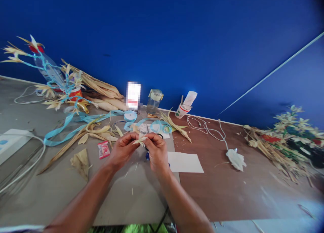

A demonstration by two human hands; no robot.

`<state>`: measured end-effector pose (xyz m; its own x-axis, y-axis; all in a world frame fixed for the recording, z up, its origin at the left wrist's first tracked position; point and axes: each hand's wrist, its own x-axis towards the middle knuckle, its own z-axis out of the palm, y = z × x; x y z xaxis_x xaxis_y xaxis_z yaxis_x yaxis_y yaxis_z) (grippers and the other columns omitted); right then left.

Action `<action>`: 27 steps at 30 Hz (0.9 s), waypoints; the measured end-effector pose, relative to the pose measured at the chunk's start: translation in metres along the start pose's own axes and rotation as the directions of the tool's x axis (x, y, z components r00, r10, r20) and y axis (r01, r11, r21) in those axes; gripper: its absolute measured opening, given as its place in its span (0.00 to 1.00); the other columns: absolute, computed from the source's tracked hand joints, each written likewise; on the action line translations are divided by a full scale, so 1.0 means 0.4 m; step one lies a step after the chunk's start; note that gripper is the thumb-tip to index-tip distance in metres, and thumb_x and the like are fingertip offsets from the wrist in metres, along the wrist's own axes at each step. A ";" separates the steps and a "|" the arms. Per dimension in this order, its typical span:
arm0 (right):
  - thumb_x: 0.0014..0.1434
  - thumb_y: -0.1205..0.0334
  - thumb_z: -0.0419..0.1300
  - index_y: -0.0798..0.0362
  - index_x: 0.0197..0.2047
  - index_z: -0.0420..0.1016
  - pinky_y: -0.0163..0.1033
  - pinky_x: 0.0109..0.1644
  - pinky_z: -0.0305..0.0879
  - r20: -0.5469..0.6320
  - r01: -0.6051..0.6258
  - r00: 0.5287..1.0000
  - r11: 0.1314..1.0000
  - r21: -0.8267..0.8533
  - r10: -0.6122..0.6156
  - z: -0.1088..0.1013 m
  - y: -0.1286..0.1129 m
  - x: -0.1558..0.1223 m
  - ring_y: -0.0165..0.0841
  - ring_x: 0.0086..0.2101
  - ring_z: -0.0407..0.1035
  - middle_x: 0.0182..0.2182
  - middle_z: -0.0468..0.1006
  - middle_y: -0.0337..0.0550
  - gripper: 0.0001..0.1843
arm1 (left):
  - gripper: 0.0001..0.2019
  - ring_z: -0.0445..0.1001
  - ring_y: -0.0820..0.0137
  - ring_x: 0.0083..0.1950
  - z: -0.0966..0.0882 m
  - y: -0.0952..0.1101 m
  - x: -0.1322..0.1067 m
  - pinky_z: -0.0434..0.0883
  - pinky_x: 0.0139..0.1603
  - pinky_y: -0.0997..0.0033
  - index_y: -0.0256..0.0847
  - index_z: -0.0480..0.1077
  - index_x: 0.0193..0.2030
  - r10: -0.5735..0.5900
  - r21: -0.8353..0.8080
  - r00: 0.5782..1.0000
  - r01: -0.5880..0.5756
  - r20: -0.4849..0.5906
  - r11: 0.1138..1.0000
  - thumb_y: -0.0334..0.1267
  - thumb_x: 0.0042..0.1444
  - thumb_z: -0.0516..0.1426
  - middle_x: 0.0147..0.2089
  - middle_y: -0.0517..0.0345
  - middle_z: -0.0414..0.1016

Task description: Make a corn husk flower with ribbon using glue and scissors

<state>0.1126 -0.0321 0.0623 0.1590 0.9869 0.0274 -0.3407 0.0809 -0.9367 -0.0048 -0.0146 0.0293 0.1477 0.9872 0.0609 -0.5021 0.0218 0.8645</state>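
Observation:
Between my two hands is a small pale flower of corn husk (140,141), pinched by the fingertips of both. My left hand (126,148) closes on its left side, and my right hand (156,148) closes on its right. Partly hidden behind my right hand is a pair of scissors with a dark handle (147,155). Just beyond my hands lie a roll of light-blue ribbon (130,116) and looped ribbon. A red-and-white packet (103,149) and a folded piece of dry husk (80,163) lie left of my left hand.
Blue-stemmed husk flowers (67,86) stand at the left beside a plastic bottle (50,67). A lidded jar (154,100), a lit screen (133,95) and a paper cup (182,110) line the wall. Right are white paper (187,162), a cable (222,135) and dried stalks (273,155).

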 end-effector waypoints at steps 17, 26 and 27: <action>0.41 0.62 0.69 0.51 0.22 0.75 0.34 0.34 0.60 0.009 -0.093 0.996 0.988 0.120 0.092 -0.001 -0.006 0.010 0.27 0.25 0.62 0.21 0.72 0.34 0.06 | 0.09 0.68 0.74 0.34 -0.001 0.008 -0.007 0.67 0.36 0.77 0.39 0.76 0.32 -0.036 -0.063 0.997 0.040 0.063 0.997 0.35 0.42 0.68 0.31 0.58 0.72; 0.42 0.63 0.67 0.52 0.23 0.75 0.34 0.35 0.61 -0.004 -0.047 0.999 0.998 0.030 0.047 -0.003 -0.004 0.005 0.28 0.27 0.63 0.22 0.73 0.35 0.05 | 0.09 0.69 0.73 0.35 -0.002 0.005 -0.004 0.67 0.38 0.75 0.40 0.77 0.32 -0.027 -0.051 0.999 0.028 0.025 0.998 0.37 0.42 0.68 0.32 0.58 0.73; 0.42 0.63 0.67 0.52 0.24 0.75 0.34 0.36 0.61 -0.001 -0.046 0.999 0.998 0.033 0.046 -0.003 -0.004 0.005 0.28 0.27 0.63 0.23 0.73 0.35 0.04 | 0.09 0.69 0.73 0.35 -0.001 0.006 -0.004 0.67 0.38 0.75 0.40 0.77 0.31 -0.021 -0.046 1.000 0.022 0.019 0.999 0.37 0.42 0.68 0.32 0.58 0.73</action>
<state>0.1146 -0.0304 0.0635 0.1446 0.9894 -0.0160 -0.3779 0.0403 -0.9250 -0.0066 -0.0161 0.0310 0.1747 0.9832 0.0520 -0.5374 0.0509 0.8418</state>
